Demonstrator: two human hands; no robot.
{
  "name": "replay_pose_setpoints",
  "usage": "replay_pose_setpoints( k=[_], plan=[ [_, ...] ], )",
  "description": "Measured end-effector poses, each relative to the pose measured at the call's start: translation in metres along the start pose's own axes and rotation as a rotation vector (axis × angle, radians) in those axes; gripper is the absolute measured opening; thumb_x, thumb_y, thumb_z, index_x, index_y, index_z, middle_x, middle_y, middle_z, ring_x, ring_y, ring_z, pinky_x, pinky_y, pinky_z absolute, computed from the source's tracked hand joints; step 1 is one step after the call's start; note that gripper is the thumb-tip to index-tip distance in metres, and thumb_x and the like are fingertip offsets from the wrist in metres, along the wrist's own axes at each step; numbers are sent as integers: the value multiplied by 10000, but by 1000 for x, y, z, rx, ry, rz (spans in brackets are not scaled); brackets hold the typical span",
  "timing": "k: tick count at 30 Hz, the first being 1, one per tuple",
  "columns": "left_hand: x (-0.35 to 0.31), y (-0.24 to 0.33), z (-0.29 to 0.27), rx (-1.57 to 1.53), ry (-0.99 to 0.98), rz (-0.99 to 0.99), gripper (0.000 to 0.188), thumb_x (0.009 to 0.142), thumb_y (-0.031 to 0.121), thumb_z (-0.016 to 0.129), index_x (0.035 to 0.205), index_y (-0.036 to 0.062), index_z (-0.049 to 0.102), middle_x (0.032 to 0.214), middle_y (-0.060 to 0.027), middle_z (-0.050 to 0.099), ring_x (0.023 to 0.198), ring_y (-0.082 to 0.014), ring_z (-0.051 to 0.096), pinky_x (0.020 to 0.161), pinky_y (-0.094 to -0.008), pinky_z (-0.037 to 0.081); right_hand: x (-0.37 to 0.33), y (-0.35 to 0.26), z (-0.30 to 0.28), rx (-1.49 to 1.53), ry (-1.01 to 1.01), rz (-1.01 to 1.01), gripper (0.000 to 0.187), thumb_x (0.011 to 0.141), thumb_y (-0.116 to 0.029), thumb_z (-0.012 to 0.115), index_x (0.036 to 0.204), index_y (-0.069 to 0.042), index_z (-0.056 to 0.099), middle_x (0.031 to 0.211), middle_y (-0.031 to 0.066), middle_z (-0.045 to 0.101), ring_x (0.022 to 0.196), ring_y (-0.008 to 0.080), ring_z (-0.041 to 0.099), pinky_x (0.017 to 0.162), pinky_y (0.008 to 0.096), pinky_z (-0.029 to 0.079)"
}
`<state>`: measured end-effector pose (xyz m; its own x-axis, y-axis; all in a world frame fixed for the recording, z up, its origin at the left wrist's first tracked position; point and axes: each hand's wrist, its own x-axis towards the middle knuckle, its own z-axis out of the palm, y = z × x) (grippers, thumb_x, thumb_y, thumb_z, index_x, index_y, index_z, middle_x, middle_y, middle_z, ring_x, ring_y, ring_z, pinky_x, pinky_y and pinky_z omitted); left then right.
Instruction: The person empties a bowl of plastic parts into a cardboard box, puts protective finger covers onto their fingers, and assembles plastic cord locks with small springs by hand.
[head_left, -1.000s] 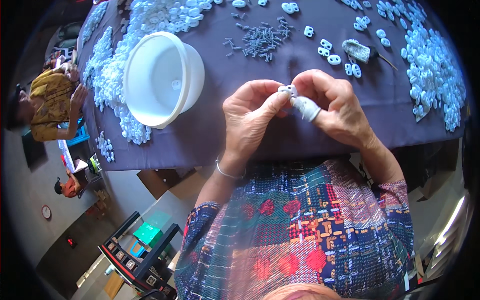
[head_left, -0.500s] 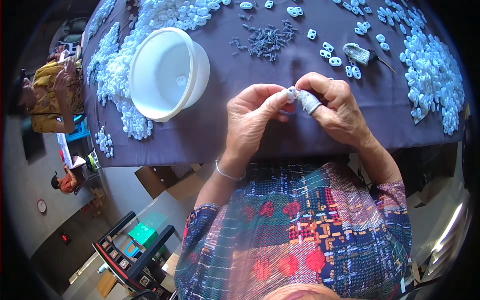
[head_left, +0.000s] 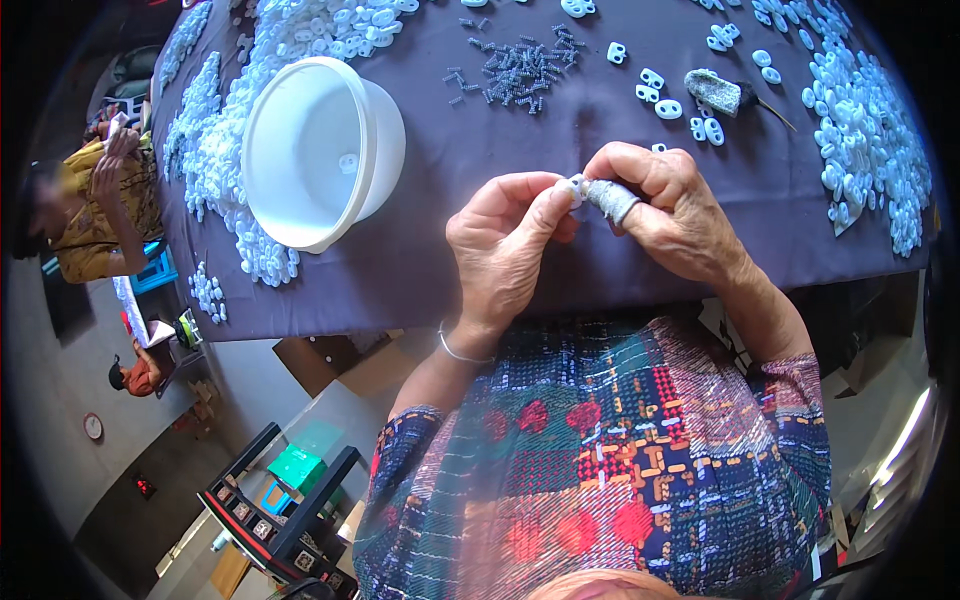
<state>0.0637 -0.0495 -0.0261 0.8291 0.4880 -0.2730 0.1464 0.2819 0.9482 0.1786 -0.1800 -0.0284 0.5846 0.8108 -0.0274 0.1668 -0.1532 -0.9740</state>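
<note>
White bowl (head_left: 318, 150) on the purple-clothed table (head_left: 420, 260) holds a single white plastic piece (head_left: 348, 163), with loose piles of the same pieces around it. Left hand (head_left: 505, 245) and right hand (head_left: 665, 205) are both pinched shut on one small white clip (head_left: 577, 187), held above the table near its front edge; a grey sleeve covers the right index finger. Versus 0.5 s ago, same grip, hands barely shifted.

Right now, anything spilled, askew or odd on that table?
Nothing spilled. One small white piece lies alone in the white bowl, while heaps of white pieces sit loose on the dark cloth. Both hands pinch another white part.
</note>
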Motion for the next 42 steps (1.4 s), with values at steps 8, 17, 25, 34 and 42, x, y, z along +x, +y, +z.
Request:
replay_pose_setpoints(
  k=[8, 17, 25, 34, 42],
  plan=[
    [1, -1, 3, 2, 17, 26, 161, 847, 80, 671, 950, -38, 631, 805, -69, 663, 675, -97, 613, 625, -200, 501, 4, -5, -6, -18, -95, 77, 134, 759, -63, 550, 853, 19, 597, 643, 144, 571, 600, 214, 574, 566, 334, 440],
    [8, 3, -3, -146, -18, -74, 158, 851, 99, 668, 950, -17, 624, 856, -83, 663, 737, -127, 635, 640, -230, 521, 1, -12, 0, -216, 49, -118, 211, 754, -78, 682, 921, 5, 584, 680, 70, 559, 558, 125, 529, 502, 274, 404],
    [7, 1, -5, -251, -48, -155, 146, 861, 89, 649, 952, -16, 602, 878, -86, 654, 762, -124, 628, 668, -232, 523, 2, -8, 12, -624, 66, -292, 312, 693, -157, 713, 917, -10, 555, 764, 116, 577, 662, 279, 590, 593, 379, 476],
    [9, 6, -5, -194, -67, -172, 150, 858, 88, 655, 943, -25, 608, 860, -79, 650, 733, -106, 619, 625, -214, 523, 3, -8, 10, -709, -22, -238, 244, 710, -147, 670, 873, -19, 541, 761, 133, 575, 698, 313, 595, 600, 394, 477],
    [9, 10, -4, -91, -69, -212, 151, 860, 98, 655, 926, -32, 617, 839, -84, 656, 695, -105, 620, 578, -202, 523, 1, -9, 9, -646, 51, -296, 265, 700, -104, 662, 912, 9, 552, 764, 141, 574, 702, 317, 597, 604, 387, 482]
  ],
)
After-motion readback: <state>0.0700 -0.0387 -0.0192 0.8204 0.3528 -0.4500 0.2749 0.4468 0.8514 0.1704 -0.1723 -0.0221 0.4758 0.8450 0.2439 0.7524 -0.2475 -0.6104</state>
